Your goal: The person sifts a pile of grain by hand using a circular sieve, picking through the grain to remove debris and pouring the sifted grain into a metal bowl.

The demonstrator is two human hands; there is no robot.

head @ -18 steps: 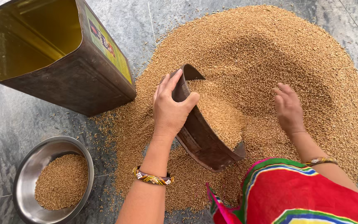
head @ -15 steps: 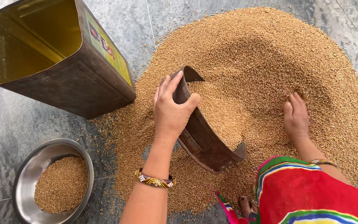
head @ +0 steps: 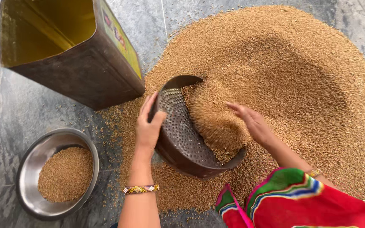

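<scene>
Centrally, a round metal sieve [head: 182, 135] with a perforated bottom is held tilted on its edge in a wide heap of brown grain [head: 292, 76] spread over the grey stone floor [head: 22, 114]. The sieve's upper rim is gripped by the left hand [head: 148, 126], whose fingers [head: 148, 103] are curled closed over the edge with the thumb pressed against the perforated face. A mound of grain lies inside the sieve against its lower wall. The right hand [head: 252, 122] is laid flat on the heap just beside the sieve's open side, its fingers [head: 235, 107] stretched out and open, with nothing held; grain is being touched by the palm and fingertips. A patterned bangle [head: 139, 189] is worn on the left wrist, and another is partly seen on the right. A red garment with green, yellow and blue trim [head: 300, 202] is seen at the lower right. To the upper left, 1 large square metal tin [head: 77, 63] with an open top and a yellow inside is stood on the floor, touching the heap's edge. At the lower left, 1 steel bowl [head: 30, 160] partly filled with grain is set well apart from the sieve. Loose grains are scattered between them.
</scene>
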